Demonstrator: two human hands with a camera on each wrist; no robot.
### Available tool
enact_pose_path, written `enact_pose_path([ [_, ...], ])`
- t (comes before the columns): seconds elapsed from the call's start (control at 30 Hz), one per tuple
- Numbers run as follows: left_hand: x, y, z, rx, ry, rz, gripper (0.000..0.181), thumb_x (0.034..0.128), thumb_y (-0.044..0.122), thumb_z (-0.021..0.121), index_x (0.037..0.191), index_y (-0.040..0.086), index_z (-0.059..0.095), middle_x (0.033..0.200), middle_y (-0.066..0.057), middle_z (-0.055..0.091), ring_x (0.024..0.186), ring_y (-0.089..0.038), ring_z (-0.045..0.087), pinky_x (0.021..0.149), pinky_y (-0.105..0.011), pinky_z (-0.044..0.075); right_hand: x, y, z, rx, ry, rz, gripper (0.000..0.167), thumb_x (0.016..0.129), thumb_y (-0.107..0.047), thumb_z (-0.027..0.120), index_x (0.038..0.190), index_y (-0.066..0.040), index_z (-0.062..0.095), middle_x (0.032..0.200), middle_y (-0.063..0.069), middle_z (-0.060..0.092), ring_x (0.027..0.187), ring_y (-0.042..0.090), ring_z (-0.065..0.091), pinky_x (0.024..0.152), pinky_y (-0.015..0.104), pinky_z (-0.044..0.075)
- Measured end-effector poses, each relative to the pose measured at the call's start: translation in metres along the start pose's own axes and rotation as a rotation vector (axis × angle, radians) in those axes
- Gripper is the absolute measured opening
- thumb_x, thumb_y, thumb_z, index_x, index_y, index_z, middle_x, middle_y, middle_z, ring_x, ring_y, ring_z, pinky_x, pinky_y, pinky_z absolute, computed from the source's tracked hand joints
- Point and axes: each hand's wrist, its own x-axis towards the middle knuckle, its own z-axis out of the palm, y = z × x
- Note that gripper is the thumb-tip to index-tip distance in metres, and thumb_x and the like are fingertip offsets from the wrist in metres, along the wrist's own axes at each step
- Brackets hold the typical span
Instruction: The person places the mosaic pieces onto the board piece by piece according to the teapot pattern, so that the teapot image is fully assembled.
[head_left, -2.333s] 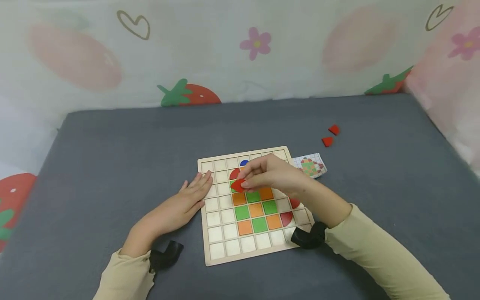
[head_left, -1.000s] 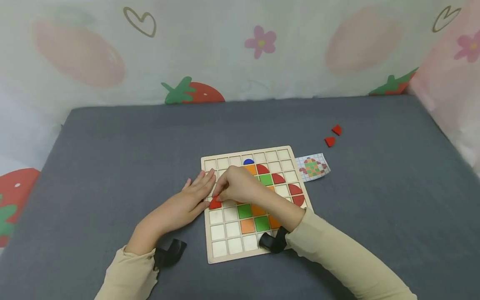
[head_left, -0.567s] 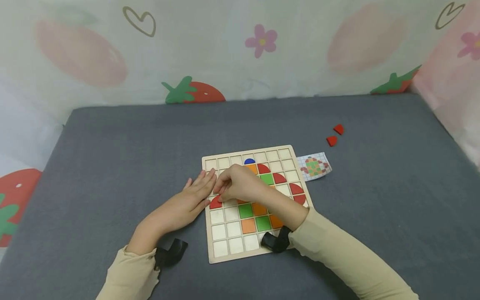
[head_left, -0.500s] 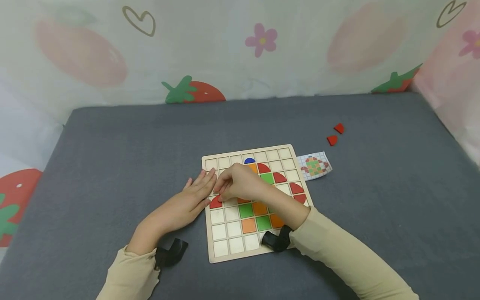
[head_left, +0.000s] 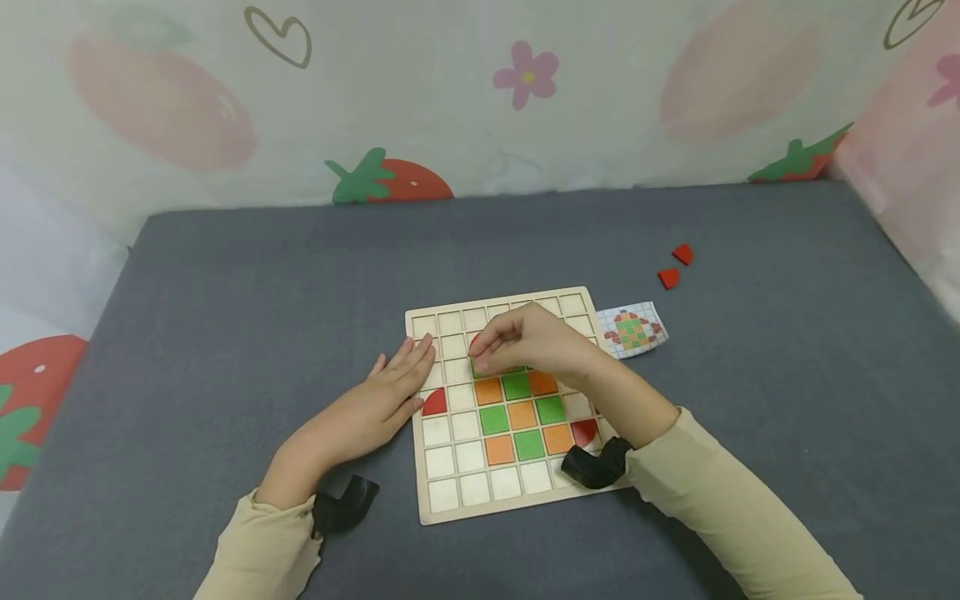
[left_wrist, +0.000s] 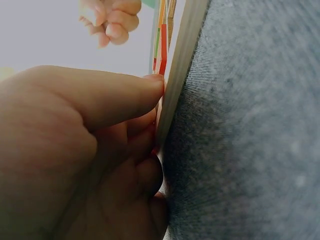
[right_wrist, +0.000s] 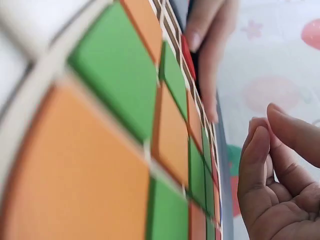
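Observation:
A wooden grid board (head_left: pixel 444 496) lies on the table, holding green and orange square tiles (head_left: pixel 494 420) and red quarter-round pieces. My left hand (head_left: pixel 386 396) rests flat on its left edge, fingers straight. Just beside that thumb, a red quarter-round piece (head_left: pixel 434 402) sits in a cell of the left column; the left wrist view also shows this red piece (left_wrist: pixel 163 50). Above the upper middle of the board hovers my right hand (head_left: pixel 536 342), hiding several cells. Its fingers are loosely bent with nothing between them in the right wrist view, where the right hand (right_wrist: pixel 280 185) is apart from the tiles.
A printed pattern card (head_left: pixel 633 330) pokes out from beside the board's right edge. Two loose red pieces (head_left: pixel 669 278) lie farther back on the right of the grey cloth (head_left: pixel 262 292). A patterned curtain (head_left: pixel 585 125) stands behind the table.
My right hand carried a red piece to the board's left column, let it go there, and has moved back up and right. My left hand has stayed on the edge.

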Motion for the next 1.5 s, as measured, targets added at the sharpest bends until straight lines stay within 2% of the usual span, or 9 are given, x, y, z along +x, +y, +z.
enact_pose_path([
  [0.37, -0.001, -0.002, 0.001, 0.013, 0.007, -0.011, 0.059, 0.0980, 0.011, 0.048, 0.148, -0.002, 0.020, 0.156, -0.014, 0.011, 0.143, -0.031, 0.006, 0.111, -0.054, 0.010, -0.022, 0.009, -0.052, -0.001, 0.101, -0.007, 0.023, 0.083, -0.002, 0.069, 0.101, 0.011, 0.065, 0.083, 0.003, 0.069, 0.081, 0.018, 0.063, 0.076, 0.030, 0.052],
  [0.4, -0.001, -0.001, 0.001, 0.014, 0.006, -0.011, 0.059, 0.0980, 0.011, 0.048, 0.148, -0.002, 0.020, 0.156, -0.014, 0.011, 0.143, -0.031, 0.006, 0.111, -0.054, 0.010, -0.024, 0.010, -0.058, -0.013, 0.117, -0.001, 0.024, 0.083, -0.003, 0.069, 0.102, 0.011, 0.065, 0.081, 0.002, 0.068, 0.076, 0.017, 0.061, 0.070, 0.028, 0.052],
  [0.6, 0.000, 0.001, 0.000, 0.020, 0.001, -0.016, 0.059, 0.0978, 0.012, 0.049, 0.148, -0.002, 0.021, 0.156, -0.014, 0.012, 0.143, -0.031, 0.007, 0.111, -0.054, 0.011, -0.043, 0.015, -0.096, -0.041, 0.194, 0.045, 0.029, 0.085, -0.009, 0.070, 0.107, 0.009, 0.063, 0.081, 0.001, 0.066, 0.077, 0.019, 0.062, 0.069, 0.031, 0.052],
  [0.63, 0.000, 0.002, 0.000, 0.021, 0.000, -0.016, 0.059, 0.0978, 0.013, 0.049, 0.148, -0.002, 0.021, 0.156, -0.014, 0.012, 0.143, -0.031, 0.007, 0.111, -0.054, 0.011, -0.045, 0.016, -0.102, -0.045, 0.203, 0.047, 0.030, 0.085, -0.010, 0.070, 0.107, 0.009, 0.063, 0.083, 0.000, 0.066, 0.081, 0.020, 0.063, 0.074, 0.033, 0.052],
  [0.93, 0.000, 0.001, 0.000, 0.017, 0.005, -0.008, 0.058, 0.0980, 0.012, 0.048, 0.147, -0.004, 0.022, 0.156, -0.015, 0.012, 0.142, -0.032, 0.008, 0.111, -0.055, 0.011, -0.059, 0.025, -0.141, -0.124, 0.310, 0.093, 0.032, 0.088, -0.014, 0.068, 0.112, 0.007, 0.062, 0.084, -0.005, 0.067, 0.082, 0.015, 0.063, 0.078, 0.028, 0.051],
  [1.17, 0.000, 0.001, 0.001, 0.023, 0.008, -0.008, 0.058, 0.0984, 0.013, 0.048, 0.147, -0.003, 0.022, 0.156, -0.014, 0.013, 0.143, -0.031, 0.007, 0.111, -0.055, 0.011, -0.066, 0.033, -0.159, -0.063, 0.401, 0.097, 0.023, 0.089, -0.013, 0.067, 0.106, 0.003, 0.067, 0.094, -0.005, 0.064, 0.086, 0.010, 0.063, 0.080, 0.025, 0.051],
  [1.3, 0.001, 0.001, 0.001, 0.024, 0.006, -0.007, 0.058, 0.0983, 0.013, 0.048, 0.147, -0.003, 0.022, 0.156, -0.014, 0.013, 0.143, -0.031, 0.007, 0.111, -0.055, 0.011, -0.070, 0.036, -0.167, -0.037, 0.426, 0.099, 0.019, 0.090, -0.012, 0.065, 0.103, 0.001, 0.069, 0.093, -0.006, 0.065, 0.085, 0.008, 0.064, 0.079, 0.023, 0.052],
  [1.4, 0.001, 0.001, 0.001, 0.027, 0.005, -0.012, 0.058, 0.0983, 0.014, 0.049, 0.147, -0.003, 0.022, 0.156, -0.014, 0.013, 0.143, -0.031, 0.008, 0.111, -0.054, 0.011, -0.071, 0.038, -0.173, 0.001, 0.448, 0.105, 0.009, 0.090, -0.008, 0.065, 0.093, -0.008, 0.073, 0.088, -0.007, 0.067, 0.082, 0.007, 0.065, 0.076, 0.022, 0.052],
  [1.5, 0.002, 0.001, 0.000, 0.031, 0.011, -0.016, 0.058, 0.0982, 0.014, 0.049, 0.147, -0.002, 0.022, 0.156, -0.014, 0.013, 0.143, -0.031, 0.008, 0.111, -0.054, 0.011, -0.071, 0.041, -0.180, 0.038, 0.464, 0.111, 0.014, 0.089, -0.007, 0.065, 0.084, -0.017, 0.073, 0.085, -0.007, 0.067, 0.080, 0.006, 0.065, 0.074, 0.021, 0.052],
])
